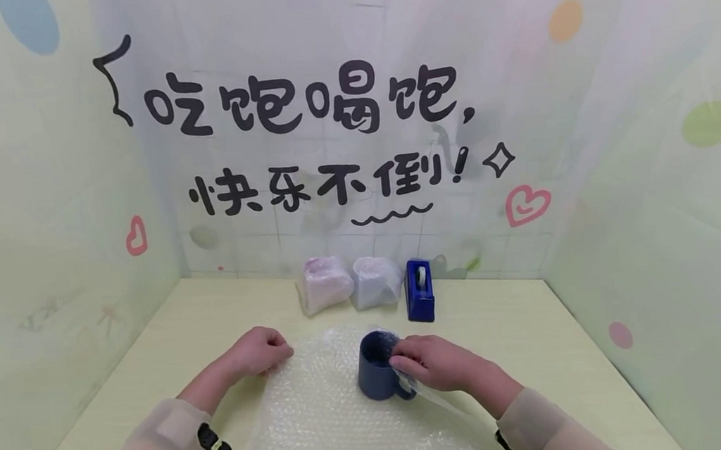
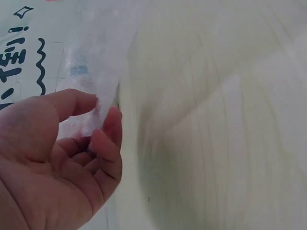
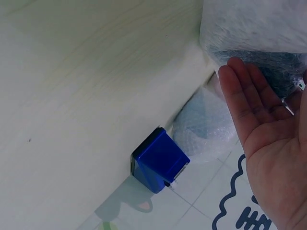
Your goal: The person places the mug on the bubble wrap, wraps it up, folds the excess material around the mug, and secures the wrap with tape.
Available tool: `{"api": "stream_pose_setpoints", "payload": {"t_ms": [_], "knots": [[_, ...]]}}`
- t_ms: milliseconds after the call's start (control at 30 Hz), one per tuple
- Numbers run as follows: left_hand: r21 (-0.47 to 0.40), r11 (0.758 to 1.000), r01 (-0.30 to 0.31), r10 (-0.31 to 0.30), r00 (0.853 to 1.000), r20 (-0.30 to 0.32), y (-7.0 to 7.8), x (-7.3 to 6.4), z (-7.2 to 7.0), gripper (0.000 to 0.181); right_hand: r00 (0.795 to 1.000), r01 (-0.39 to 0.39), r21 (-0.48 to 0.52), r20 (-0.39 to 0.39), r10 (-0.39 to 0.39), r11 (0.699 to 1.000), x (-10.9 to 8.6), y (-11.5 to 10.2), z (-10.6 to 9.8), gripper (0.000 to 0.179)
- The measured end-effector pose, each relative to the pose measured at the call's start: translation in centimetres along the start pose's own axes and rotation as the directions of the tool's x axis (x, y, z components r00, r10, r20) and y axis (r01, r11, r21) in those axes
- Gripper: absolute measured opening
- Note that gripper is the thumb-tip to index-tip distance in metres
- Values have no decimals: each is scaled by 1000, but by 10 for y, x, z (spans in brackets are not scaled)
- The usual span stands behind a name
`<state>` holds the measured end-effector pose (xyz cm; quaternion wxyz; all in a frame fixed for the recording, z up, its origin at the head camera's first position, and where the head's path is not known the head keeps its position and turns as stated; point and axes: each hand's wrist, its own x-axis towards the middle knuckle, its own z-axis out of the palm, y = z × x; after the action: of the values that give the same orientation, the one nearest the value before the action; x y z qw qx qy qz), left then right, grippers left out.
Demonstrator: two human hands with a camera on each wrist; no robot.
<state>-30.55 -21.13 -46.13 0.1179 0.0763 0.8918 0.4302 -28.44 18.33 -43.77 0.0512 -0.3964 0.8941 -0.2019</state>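
A dark blue mug (image 1: 374, 381) stands upright on a sheet of bubble wrap (image 1: 318, 419), its handle toward the lower right. My left hand (image 1: 257, 351) pinches the sheet's left edge between thumb and fingers; in the left wrist view the bubble wrap (image 2: 105, 57) hangs from the fingertips. At the mug's right rim, my right hand (image 1: 438, 364) holds a raised part of the sheet against the mug. Seen from the right wrist, the right hand (image 3: 268, 124) has fairly straight fingers against the wrap-covered mug, and its thumb is mostly cut off by the frame.
Two bubble-wrapped bundles, one pinkish (image 1: 327, 284) and one whitish (image 1: 376, 282), sit at the table's back edge. Right of them is a blue tape dispenser (image 1: 420, 298). Printed curtains close off the back and both sides of the table (image 1: 537, 373).
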Motion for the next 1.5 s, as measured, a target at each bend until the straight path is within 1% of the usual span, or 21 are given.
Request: {"api": "stream_pose_setpoints", "payload": {"t_ms": [100, 233, 400, 500, 533, 600, 700, 733, 800, 833, 867, 1000, 1033, 1067, 1100, 1133, 1200, 1333, 1433, 1467, 1500], "knots": [[-86, 994, -69, 69, 998, -4, 11, 0, 2, 14, 1000, -7, -3, 0, 7, 1000, 1, 0, 0, 26], [-199, 973, -119, 121, 993, -2, 38, 0, 9, 15, 1000, -24, -3, 8, 24, 1000, 1, 0, 0, 26], [-282, 940, -192, 198, 980, -6, 73, -2, 31, 16, 1000, -25, 4, 7, 25, 1000, 0, 0, -1, 28], [-295, 926, -235, 245, 970, -5, 88, -2, 48, 15, 1000, -20, -3, 1, 20, 1000, 0, -2, -1, 29], [-289, 925, -249, 258, 966, -5, 92, -1, 53, 15, 1000, -18, -6, -2, 18, 1000, 0, -2, -1, 29], [-242, 929, -281, 288, 958, -7, 99, 0, 63, 13, 1000, -9, -8, -14, 9, 1000, 0, -2, 1, 27], [-116, 929, -352, 352, 936, -15, 104, 0, 75, 12, 1000, -4, -2, -20, 4, 1000, -1, -2, 3, 24], [-58, 923, -380, 380, 925, -16, 104, 0, 78, 13, 1000, -5, 5, -21, 5, 1000, -1, -1, 4, 24], [47, 900, -434, 435, 901, -7, 103, -1, 81, 16, 1000, -2, 8, -21, 2, 1000, -1, -1, 4, 24], [92, 881, -464, 465, 885, 5, 101, -2, 82, 19, 1000, -1, 5, -21, 2, 1000, -1, -1, 4, 25], [122, 867, -483, 484, 875, 24, 99, -3, 83, 22, 1000, 1, 3, -21, -1, 1000, -1, -1, 4, 25], [202, 804, -560, 550, 828, 106, 92, -6, 81, 29, 1000, 10, -10, -21, -10, 1000, -1, 0, 4, 26], [228, 781, -581, 567, 813, 130, 90, -6, 80, 30, 1000, 8, -14, -18, -8, 1000, -1, 0, 4, 26], [256, 762, -595, 576, 803, 153, 88, -6, 79, 30, 1000, 7, -16, -14, -8, 1000, -1, 0, 3, 26], [289, 735, -613, 590, 789, 173, 87, -6, 78, 31, 1000, 2, -17, -10, -2, 1000, 0, 0, 3, 27], [330, 702, -632, 606, 773, 190, 85, -6, 78, 30, 1000, -3, -15, -9, 3, 1000, 0, 0, 3, 28], [399, 642, -655, 626, 748, 220, 84, -6, 78, 30, 1000, -20, -7, -13, 19, 1000, -1, -1, 2, 29], [506, 523, -686, 674, 696, 247, 88, -4, 80, 28, 998, -53, 19, -31, 53, 998, 0, -4, 1, 33], [556, 455, -695, 696, 667, 265, 92, -2, 80, 26, 998, -62, 25, -29, 62, 998, 1, -7, 0, 32], [567, 440, -696, 699, 662, 270, 94, -2, 80, 25, 998, -64, 21, -24, 64, 998, 1, -8, 0, 32], [570, 436, -696, 698, 661, 274, 95, -2, 80, 24, 998, -65, 9, -21, 65, 998, 2, -9, 0, 31]]}}
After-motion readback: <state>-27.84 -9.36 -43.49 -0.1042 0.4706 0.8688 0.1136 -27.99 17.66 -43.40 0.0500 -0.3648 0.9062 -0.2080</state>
